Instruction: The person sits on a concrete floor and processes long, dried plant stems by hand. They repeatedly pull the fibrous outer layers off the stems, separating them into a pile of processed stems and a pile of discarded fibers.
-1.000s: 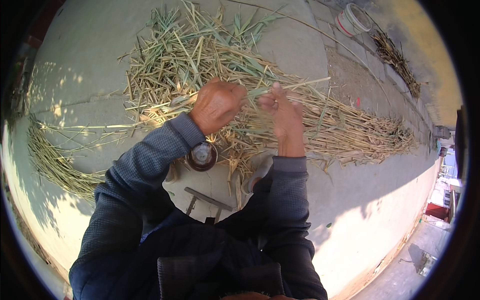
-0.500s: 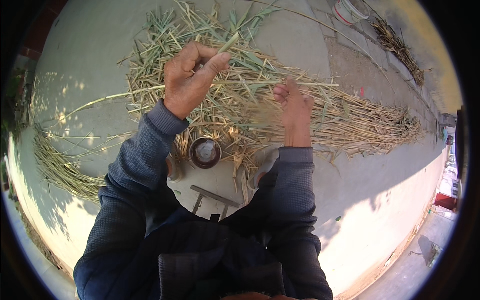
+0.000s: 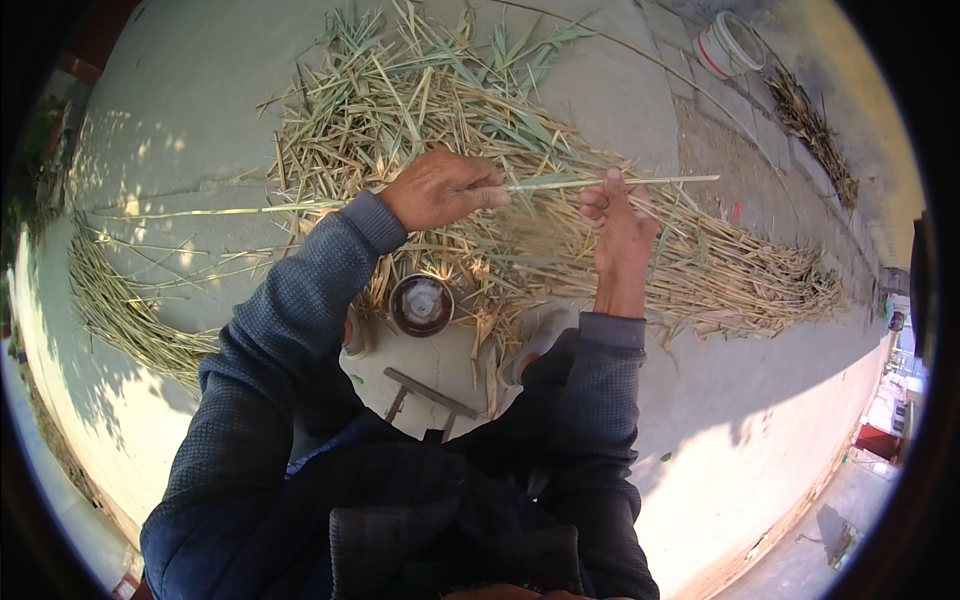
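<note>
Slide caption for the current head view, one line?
Left hand and right hand hold a long stalk over a straw pile.

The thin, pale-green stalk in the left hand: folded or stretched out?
Stretched out: the stalk runs nearly straight past the left hand and the right hand.

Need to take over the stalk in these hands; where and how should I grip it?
Probably pinch the right end of the stalk, coming from the right: that thin end juts out nearly straight past the right hand with no fingers on it, while the left hand grips farther left.
</note>
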The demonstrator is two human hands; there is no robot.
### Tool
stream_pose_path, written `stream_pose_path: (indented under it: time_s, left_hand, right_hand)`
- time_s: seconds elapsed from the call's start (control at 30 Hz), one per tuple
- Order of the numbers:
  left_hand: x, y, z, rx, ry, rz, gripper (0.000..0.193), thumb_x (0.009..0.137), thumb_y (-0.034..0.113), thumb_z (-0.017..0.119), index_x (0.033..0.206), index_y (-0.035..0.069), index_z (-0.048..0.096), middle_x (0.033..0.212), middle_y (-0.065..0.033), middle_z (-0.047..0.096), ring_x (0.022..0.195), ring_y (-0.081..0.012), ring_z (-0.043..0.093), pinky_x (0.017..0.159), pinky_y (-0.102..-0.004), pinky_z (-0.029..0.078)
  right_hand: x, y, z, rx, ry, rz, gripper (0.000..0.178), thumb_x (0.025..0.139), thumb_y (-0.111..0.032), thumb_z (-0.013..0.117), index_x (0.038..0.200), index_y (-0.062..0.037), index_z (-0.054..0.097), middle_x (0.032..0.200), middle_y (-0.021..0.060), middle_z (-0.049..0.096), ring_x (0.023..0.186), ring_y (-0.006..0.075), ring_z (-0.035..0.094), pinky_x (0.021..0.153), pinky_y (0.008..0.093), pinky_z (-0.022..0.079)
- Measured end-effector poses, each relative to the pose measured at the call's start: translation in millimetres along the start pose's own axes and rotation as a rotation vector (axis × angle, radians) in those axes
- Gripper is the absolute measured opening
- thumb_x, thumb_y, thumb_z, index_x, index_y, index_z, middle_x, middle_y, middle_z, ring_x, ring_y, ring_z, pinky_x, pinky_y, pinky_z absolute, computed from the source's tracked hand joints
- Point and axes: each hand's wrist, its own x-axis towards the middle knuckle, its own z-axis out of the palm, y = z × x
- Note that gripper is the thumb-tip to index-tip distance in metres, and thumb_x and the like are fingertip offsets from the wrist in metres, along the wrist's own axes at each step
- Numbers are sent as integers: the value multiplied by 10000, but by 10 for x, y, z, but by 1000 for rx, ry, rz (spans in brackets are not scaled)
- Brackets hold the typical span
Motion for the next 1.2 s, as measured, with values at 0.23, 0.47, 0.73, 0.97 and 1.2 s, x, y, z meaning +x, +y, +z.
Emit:
stream_pose_path:
  time_s: [0.23, 0.47, 0.73, 0.97, 1.2]
  left_hand:
    - [109, 115, 247, 127, 78, 45, 271, 970, 333, 637, 952, 65, 677, 770, -123, 668, 711, -341, 647, 652, -448, 495]
    - [91, 110, 254, 191, 77, 18, 262, 935, 328, 654, 899, 68, 657, 757, -143, 655, 724, -370, 645, 656, -468, 490]
    - [92, 60, 293, 348, 142, 95, 236, 898, 275, 707, 847, 63, 617, 708, -144, 631, 690, -369, 632, 643, -472, 483]
    - [-96, -183, 70, 414, 68, 162, 226, 888, 247, 731, 832, 70, 603, 669, -132, 613, 666, -363, 620, 629, -469, 472]
    - [-163, -226, 4, 464, 31, 125, 218, 891, 239, 723, 844, 65, 601, 683, -159, 614, 699, -384, 625, 655, -488, 469]
  right_hand:
    - [-105, -46, 99, 10, -164, -54, 332, 964, -269, 732, 1106, 10, 622, 972, 140, 721, 757, 170, 696, 685, 282, 574]
    - [-204, -66, 148, -64, -155, -52, 341, 958, -251, 737, 1131, 34, 664, 944, 147, 742, 725, 173, 700, 668, 281, 570]
    - [-195, -21, 204, -88, 77, -64, 315, 913, -263, 795, 918, 2, 624, 764, 127, 704, 614, 169, 681, 546, 265, 543]
    - [191, -299, -656, 57, 281, -260, 336, 904, -309, 804, 887, -28, 621, 765, 105, 685, 648, 156, 656, 596, 261, 546]
    - [210, -419, -1477, 871, 394, 29, 272, 960, -163, 721, 1116, 18, 591, 1021, 149, 703, 855, 165, 696, 701, 284, 591]
